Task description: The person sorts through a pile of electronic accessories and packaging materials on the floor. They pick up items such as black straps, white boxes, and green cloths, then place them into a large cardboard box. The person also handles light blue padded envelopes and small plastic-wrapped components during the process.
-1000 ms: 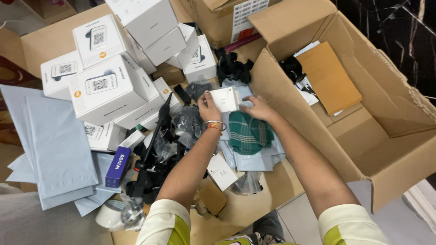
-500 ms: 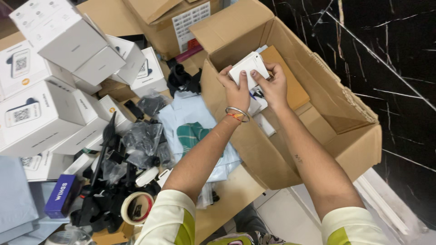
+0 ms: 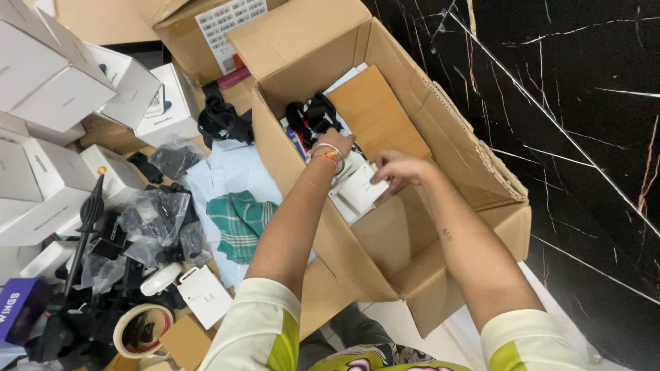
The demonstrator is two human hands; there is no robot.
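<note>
Nearest the person, a roll of tape lies by a small white carton and a purple box. Farther out, a green checked cloth rests on pale mailers. Inside the open cardboard box, the right hand pinches a flat white box (low, near the box floor); the left hand, just beside it, reaches in, grip hidden. Beyond stand stacked white boxes and a carton bearing a white label.
</note>
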